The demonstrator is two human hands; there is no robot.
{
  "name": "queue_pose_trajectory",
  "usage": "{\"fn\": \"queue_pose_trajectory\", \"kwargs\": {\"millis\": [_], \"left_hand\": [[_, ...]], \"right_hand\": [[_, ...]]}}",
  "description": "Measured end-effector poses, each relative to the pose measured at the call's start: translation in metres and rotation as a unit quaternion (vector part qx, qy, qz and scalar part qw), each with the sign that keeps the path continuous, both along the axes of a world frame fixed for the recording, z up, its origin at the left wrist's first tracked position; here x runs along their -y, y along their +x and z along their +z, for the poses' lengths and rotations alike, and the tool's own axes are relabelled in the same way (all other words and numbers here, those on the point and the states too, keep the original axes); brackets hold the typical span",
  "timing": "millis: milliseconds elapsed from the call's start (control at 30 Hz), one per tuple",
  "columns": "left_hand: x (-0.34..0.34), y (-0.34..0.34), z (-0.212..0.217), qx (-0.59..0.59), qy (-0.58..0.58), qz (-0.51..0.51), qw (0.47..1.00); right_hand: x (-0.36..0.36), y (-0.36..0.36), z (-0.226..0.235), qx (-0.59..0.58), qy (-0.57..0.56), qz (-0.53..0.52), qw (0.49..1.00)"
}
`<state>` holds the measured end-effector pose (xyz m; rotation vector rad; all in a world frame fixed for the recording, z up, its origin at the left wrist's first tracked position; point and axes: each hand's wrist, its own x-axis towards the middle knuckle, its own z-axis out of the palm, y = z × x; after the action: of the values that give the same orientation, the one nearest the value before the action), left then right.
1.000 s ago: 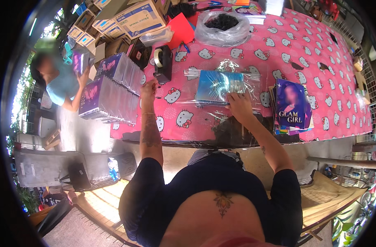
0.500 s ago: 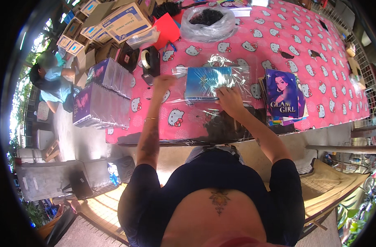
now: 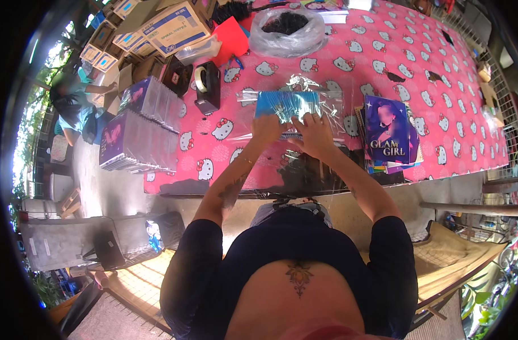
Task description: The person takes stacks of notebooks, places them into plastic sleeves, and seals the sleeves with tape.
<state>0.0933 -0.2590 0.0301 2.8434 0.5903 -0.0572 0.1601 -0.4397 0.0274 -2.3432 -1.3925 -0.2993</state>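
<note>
A blue spiral notebook (image 3: 290,102) lies on a glossy sheet of clear plastic (image 3: 333,105) that wraps over it and sticks out past its edges. My left hand (image 3: 268,129) rests on the notebook's near left part, its fingers drawn together; whatever they pinch is too small to make out. Beside it, my right hand (image 3: 316,136) presses down on the plastic at the near edge, fingers bent and a little apart, thumb away from them. Both hands cover the notebook's near side. A black tape dispenser (image 3: 209,97) with a roll of tape stands beyond my left hand.
Plastic-covered purple notebooks (image 3: 135,141) are stacked at the table's left edge. To the right lies another notebook pile (image 3: 390,127). Behind are a cardboard box (image 3: 177,31), a red sheet (image 3: 231,41) and a clear plastic bag (image 3: 287,39) with dark contents. A person (image 3: 77,107) is at far left.
My left hand has come from beside the tape dispenser rightward and nearer, onto the wrapped notebook. My right hand stays on the notebook's near edge. The person at far left has shifted.
</note>
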Motion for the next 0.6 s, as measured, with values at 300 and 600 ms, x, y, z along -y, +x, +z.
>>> {"fn": "queue_pose_trajectory", "kwargs": {"millis": [300,600], "left_hand": [[0.043,-0.019,-0.024,0.283,0.123,-0.251,0.917],[-0.071,-0.061,0.012,0.375,-0.430,-0.010,0.821]], "right_hand": [[-0.074,0.131,0.017,-0.190,-0.189,0.003,0.963],[-0.039,0.153,0.100,-0.640,-0.126,0.075,0.754]]}}
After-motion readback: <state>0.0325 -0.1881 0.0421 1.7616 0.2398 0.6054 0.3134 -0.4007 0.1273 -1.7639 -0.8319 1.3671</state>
